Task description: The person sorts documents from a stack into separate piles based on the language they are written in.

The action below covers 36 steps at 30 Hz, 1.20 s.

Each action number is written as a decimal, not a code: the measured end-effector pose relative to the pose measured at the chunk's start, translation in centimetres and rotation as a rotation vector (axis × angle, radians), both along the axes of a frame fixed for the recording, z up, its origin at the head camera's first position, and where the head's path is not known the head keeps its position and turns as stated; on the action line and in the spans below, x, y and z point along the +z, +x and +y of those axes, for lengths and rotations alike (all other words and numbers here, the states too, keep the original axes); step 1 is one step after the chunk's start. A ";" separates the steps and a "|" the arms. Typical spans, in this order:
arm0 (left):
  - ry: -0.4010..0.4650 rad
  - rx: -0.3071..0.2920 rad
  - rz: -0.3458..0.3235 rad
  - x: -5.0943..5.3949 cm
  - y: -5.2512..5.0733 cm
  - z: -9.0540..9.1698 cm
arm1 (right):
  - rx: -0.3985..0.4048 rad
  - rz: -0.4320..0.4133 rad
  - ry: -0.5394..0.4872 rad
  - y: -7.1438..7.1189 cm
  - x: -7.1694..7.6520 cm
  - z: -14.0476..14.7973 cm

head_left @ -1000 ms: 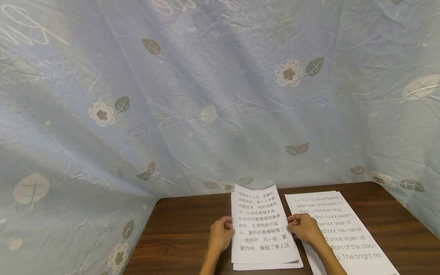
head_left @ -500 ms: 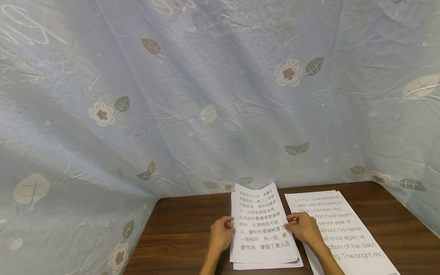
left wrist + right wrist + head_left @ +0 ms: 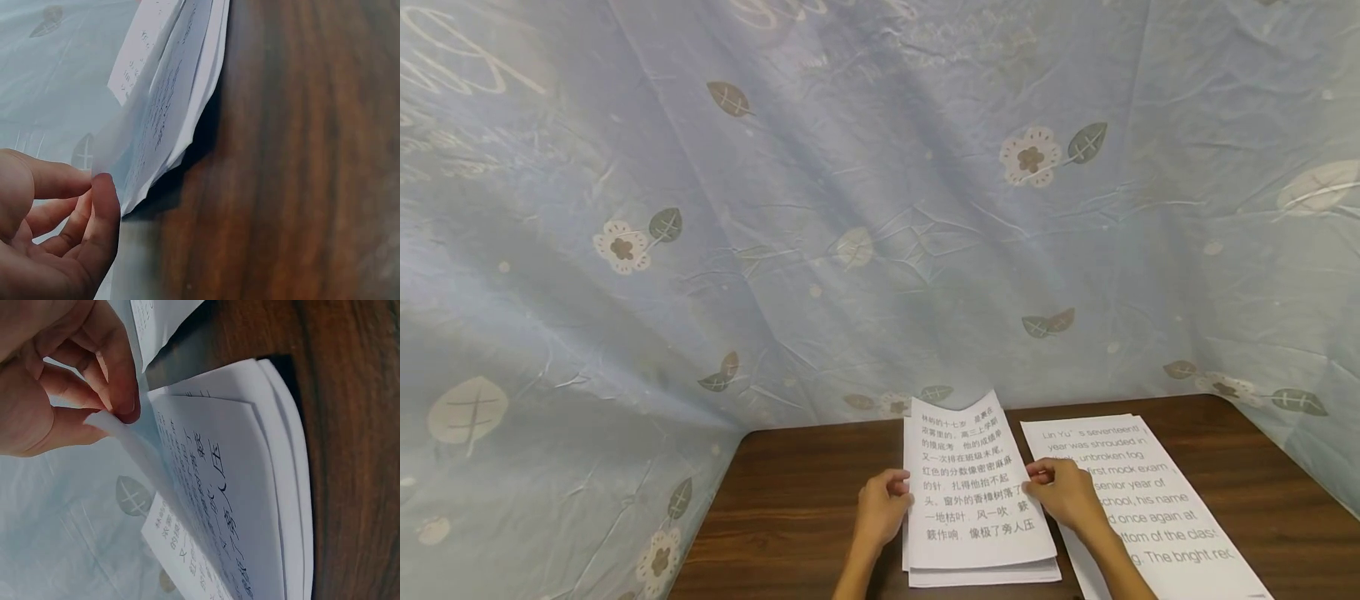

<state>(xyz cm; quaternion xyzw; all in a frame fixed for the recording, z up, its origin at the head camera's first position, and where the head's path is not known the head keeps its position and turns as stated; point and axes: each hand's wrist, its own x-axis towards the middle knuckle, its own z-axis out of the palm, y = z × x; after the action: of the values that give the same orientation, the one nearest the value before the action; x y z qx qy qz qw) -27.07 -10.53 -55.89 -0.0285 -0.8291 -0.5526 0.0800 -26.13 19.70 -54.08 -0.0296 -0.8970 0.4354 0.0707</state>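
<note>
A white sheet of paper (image 3: 962, 492) printed with large Chinese characters lies above a stack of paper (image 3: 988, 576), its sides lifted and its far edge curving upward. My left hand (image 3: 882, 508) pinches the sheet's left edge between thumb and fingertips; the left wrist view shows that pinched edge (image 3: 115, 150) standing off the pages below. On the opposite side, my right hand (image 3: 1066, 497) pinches the right edge. In the right wrist view the held sheet (image 3: 140, 453) bends up from another printed page (image 3: 219, 444). How many sheets each hand holds is hard to tell.
To the right lies a second stack of paper (image 3: 1180, 533) printed in English, partly covered by my right hand and forearm. Both stacks rest on a dark brown wooden table (image 3: 790, 508). A pale blue cloth (image 3: 865, 183) with leaves and flowers hangs behind the table.
The top sheet has risen slightly, its far right corner curling higher and its near edge shifting away from me. More of the stack beneath shows at the front. Both hands keep their places.
</note>
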 end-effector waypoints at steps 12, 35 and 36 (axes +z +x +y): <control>0.054 -0.026 -0.037 0.1 -0.2 -0.4 | -0.003 -0.057 -0.107 0.1 0.0 0.1; -0.002 -0.066 -0.086 0.1 0.9 -7.1 | 0.056 -0.167 -0.381 1.2 -0.5 -4.9; -0.003 -0.066 -0.087 0.2 1.0 -7.6 | 0.060 -0.168 -0.390 1.2 -0.5 -5.3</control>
<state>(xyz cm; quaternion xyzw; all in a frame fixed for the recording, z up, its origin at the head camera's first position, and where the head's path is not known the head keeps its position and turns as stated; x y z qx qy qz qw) -26.10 -18.11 -55.73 -0.0319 -0.8312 -0.5544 0.0256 -24.89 14.41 -54.59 -0.0522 -0.7988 0.5988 -0.0242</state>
